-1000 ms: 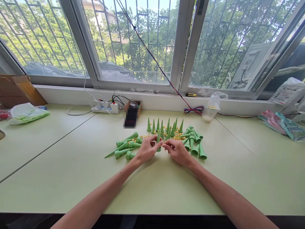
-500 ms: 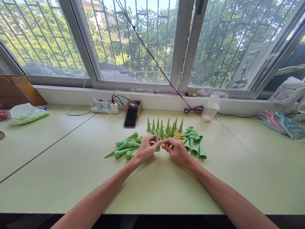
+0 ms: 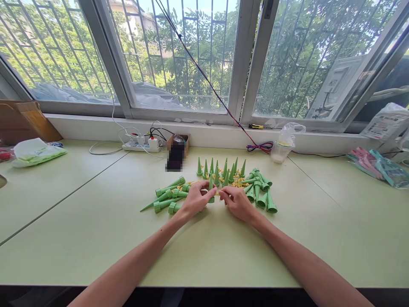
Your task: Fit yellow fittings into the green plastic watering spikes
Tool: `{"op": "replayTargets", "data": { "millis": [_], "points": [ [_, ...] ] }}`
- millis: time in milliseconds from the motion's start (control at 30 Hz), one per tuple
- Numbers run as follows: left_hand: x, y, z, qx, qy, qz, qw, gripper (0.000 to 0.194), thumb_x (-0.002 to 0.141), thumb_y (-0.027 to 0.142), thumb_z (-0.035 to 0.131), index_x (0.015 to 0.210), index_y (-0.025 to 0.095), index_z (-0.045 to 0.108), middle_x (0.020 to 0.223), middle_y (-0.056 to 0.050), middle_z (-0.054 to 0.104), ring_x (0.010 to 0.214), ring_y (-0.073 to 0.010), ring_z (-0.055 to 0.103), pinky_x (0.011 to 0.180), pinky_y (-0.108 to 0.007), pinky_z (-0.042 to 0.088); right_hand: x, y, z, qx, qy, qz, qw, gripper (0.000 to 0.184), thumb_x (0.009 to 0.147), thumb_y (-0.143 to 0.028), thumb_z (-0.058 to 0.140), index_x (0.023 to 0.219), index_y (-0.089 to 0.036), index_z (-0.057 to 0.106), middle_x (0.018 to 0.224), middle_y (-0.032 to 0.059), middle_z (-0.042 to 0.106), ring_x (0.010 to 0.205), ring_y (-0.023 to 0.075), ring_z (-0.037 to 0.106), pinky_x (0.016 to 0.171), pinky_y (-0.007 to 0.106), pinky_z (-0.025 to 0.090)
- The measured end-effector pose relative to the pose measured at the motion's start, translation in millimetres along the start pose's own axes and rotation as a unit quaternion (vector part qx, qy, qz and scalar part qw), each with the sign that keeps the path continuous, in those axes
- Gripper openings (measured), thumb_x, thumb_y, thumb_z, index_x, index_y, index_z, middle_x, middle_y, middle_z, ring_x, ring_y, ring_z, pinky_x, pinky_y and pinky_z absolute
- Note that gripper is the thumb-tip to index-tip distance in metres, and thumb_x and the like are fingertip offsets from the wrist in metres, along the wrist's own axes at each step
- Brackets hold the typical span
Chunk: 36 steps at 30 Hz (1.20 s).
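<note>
A wide, pale green tabletop [image 3: 204,251] stretches beneath everything, with a long white plastic power strip [image 3: 142,147] near its far edge. Close together over the middle are the left hand [image 3: 195,198], its thumb and fingers clamped on a cone, and the right hand [image 3: 237,204], its fingertips pinched together on a yellow piece. Green plastic cones with ribbed collars [image 3: 163,206] lie beside the left hand; flared, open-ended green plastic cones [image 3: 262,200] lie beside the right. Beyond the hands, slim green plastic cones [image 3: 231,174] stand upright. The held green plastic cone [image 3: 211,183] points upward. Smallest are the loose yellow plastic pieces [image 3: 238,184] and the pinched yellow piece [image 3: 218,193], between the hands, just beside the held cone.
</note>
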<state>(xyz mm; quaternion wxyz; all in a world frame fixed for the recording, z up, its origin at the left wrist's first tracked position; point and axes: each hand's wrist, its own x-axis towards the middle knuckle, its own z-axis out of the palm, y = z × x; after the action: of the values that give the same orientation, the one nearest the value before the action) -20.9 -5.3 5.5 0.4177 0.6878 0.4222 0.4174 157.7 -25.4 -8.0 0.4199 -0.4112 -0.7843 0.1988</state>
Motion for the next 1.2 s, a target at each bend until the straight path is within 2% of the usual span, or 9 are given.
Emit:
{"op": "replayTargets", "data": {
  "millis": [300,600,867,967,1200],
  "points": [
    [-0.4,1.5,-0.8,0.007,0.002,0.000,1.000,0.024,0.079,0.037,0.060,0.081,0.014,0.062,0.075,-0.003,0.061,0.056,-0.0105,0.054,0.044,-0.018,0.039,-0.2,-0.3,0.6,0.036,0.004,0.002,0.999,0.018,0.092,-0.031,0.054,0.096,-0.018,0.066,0.078,0.0034,0.067,0.061,0.0131,0.056,0.057,0.024,0.045],
    [0.0,1.2,-0.3,0.010,0.003,0.008,1.000,0.024,0.080,0.037,0.061,0.081,0.013,0.061,0.076,-0.003,0.061,0.052,-0.0081,0.051,0.045,-0.019,0.038,0.6,-3.2,-0.1,0.064,0.004,0.014,0.998,0.012,0.089,-0.024,0.057,0.096,-0.018,0.065,0.078,0.0026,0.066,0.061,0.0126,0.058,0.055,0.023,0.046],
    [-1.2,2.4,-0.6,0.011,-0.003,0.012,1.000,0.022,0.081,0.035,0.060,0.081,0.013,0.060,0.076,-0.002,0.060,0.051,-0.0064,0.046,0.047,-0.019,0.036,0.6,-1.1,1.0,0.056,0.004,0.012,0.998,0.013,0.090,-0.026,0.057,0.096,-0.018,0.065,0.076,0.0020,0.065,0.060,0.0123,0.056,0.057,0.023,0.045],
    [-2.3,2.9,-0.5,0.014,-0.006,0.019,1.000,0.022,0.081,0.035,0.061,0.082,0.013,0.060,0.074,0.000,0.058,0.048,-0.0057,0.042,0.044,-0.019,0.033,0.0,-1.2,0.4,0.037,0.000,0.006,0.999,0.016,0.093,-0.029,0.054,0.091,-0.018,0.065,0.073,0.0013,0.063,0.059,0.0119,0.054,0.058,0.023,0.043],
    [-2.6,5.9,0.6,0.048,-0.018,0.052,0.997,0.020,0.082,0.034,0.061,0.081,0.014,0.059,0.072,0.001,0.054,0.047,-0.0046,0.034,0.044,-0.020,0.028,-0.5,0.1,0.0,0.011,-0.009,0.009,1.000,0.041,0.098,-0.033,0.042,0.063,-0.017,0.055,0.056,-0.0006,0.057,0.052,0.0108,0.050,0.058,0.023,0.038]
  ]
}}
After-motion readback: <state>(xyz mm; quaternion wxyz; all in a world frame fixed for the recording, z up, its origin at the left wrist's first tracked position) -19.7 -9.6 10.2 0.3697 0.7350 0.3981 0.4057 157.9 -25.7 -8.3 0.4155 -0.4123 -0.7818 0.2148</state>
